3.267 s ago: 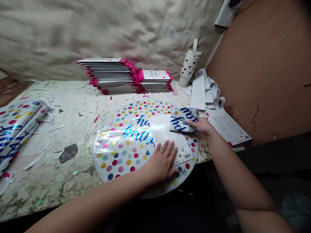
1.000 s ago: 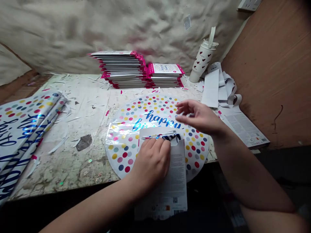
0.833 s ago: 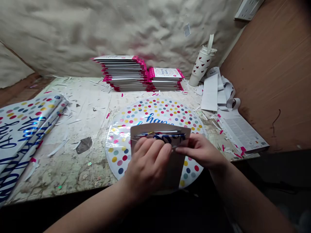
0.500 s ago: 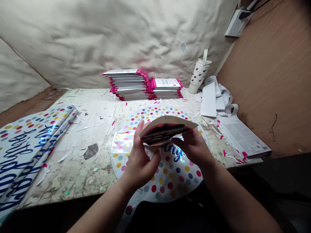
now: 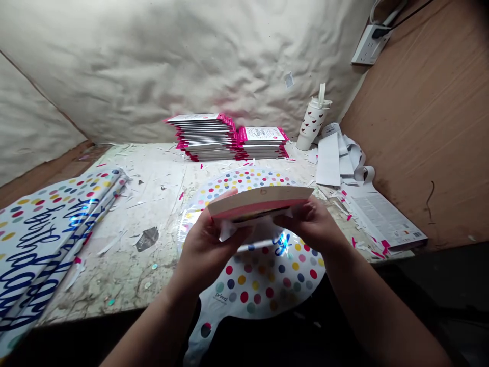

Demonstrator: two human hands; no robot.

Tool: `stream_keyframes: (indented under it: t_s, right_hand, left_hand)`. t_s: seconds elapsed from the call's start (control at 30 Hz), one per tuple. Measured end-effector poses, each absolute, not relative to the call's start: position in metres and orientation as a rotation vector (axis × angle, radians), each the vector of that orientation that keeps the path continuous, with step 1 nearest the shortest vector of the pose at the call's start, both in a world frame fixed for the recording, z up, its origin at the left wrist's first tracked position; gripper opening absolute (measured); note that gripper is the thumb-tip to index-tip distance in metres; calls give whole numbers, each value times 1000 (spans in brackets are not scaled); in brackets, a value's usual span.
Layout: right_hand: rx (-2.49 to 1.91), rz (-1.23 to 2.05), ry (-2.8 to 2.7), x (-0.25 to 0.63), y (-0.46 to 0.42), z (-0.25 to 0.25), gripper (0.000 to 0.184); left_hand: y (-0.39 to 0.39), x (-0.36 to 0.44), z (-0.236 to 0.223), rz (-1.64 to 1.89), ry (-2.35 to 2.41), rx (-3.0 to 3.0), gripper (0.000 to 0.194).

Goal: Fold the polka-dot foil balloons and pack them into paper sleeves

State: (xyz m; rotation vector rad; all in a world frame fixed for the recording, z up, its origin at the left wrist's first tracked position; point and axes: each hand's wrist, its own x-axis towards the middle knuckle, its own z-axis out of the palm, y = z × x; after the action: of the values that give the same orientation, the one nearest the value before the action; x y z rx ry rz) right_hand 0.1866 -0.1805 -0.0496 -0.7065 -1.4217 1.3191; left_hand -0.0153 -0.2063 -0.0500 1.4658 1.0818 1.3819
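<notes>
Above the table, both my hands grip a card envelope point(image 5: 263, 198) by its two ends. Its grey-beige flap with a pinkish band faces me, and the mouth below it is a narrow gap. My left hand point(image 5: 208, 250) is closed on the left end, thumb along the lower edge. On the right end, my right hand point(image 5: 313, 227) pinches with thumb and fingers. Beneath them lies a flat foil balloon point(image 5: 263, 293), white with coloured dots and blue lettering, its tail hanging over the front edge. The envelope and hands cover part of it.
Flat dotted balloons point(image 5: 49, 239) lie piled at the left. Two stacks of pink-edged packets point(image 5: 206, 137) stand by the back wall. A tumbler with hearts point(image 5: 312, 125), white paper strips point(image 5: 328, 160) and a flat printed carton point(image 5: 385, 216) are at the right. Paper scraps litter the table point(image 5: 153, 204).
The envelope's mouth, wide and dark before, has narrowed, and its flap now stands more towards me. My left hand has shifted slightly left and down. The view has tilted slightly.
</notes>
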Motion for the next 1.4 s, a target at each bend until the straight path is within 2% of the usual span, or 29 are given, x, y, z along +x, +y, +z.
stream_keyframes:
  t_s: [0.17,0.2,0.27,0.3,0.37,0.43,0.53,0.77,0.97,1.13,1.23,1.4]
  right_hand:
    - [-872,1514,-1358,191,-161,-56,20]
    - [-995,1486,-1393,192,-156,-63,26]
    - [-1293,1190,-1521,191,-150,-76,34]
    - [-1387,959,-1620,189,-150,-82,32]
    - [-1369,573,-1883,182,-160,-91,20]
    - [-1198,427,-2154,173,-176,-97,15]
    - [-1066,375,-2326,160,-195,-99,17]
    - [-1126,319,-2359,154,-198,-96,18]
    - [-1128,539,-2276,159,-199,-93,15]
    - [-1178,148,-2499,140,-213,-98,21]
    - [-1231,69,-2474,142,-212,-96,20]
    - [-1486,420,-2437,239,-220,-77,14]
  left_hand:
    - [-206,-20,-59,1054,985,1016,22]
    - [-205,-20,-67,1010,1012,939,22]
    - [-205,-18,-86,926,1086,805,26]
    - [-207,-17,-94,893,1114,759,26]
    - [-212,-14,-107,859,1132,718,26]
    - [-218,-11,-113,839,1133,728,27]
    - [-225,-9,-112,833,1135,771,29]
    - [-231,-6,-112,845,1168,877,30]
    - [-231,-7,-109,850,1135,770,27]
    - [-233,-2,-106,834,1158,803,27]
    - [-233,-2,-107,816,1161,824,28]
    - [-224,-26,-102,933,1272,785,24]
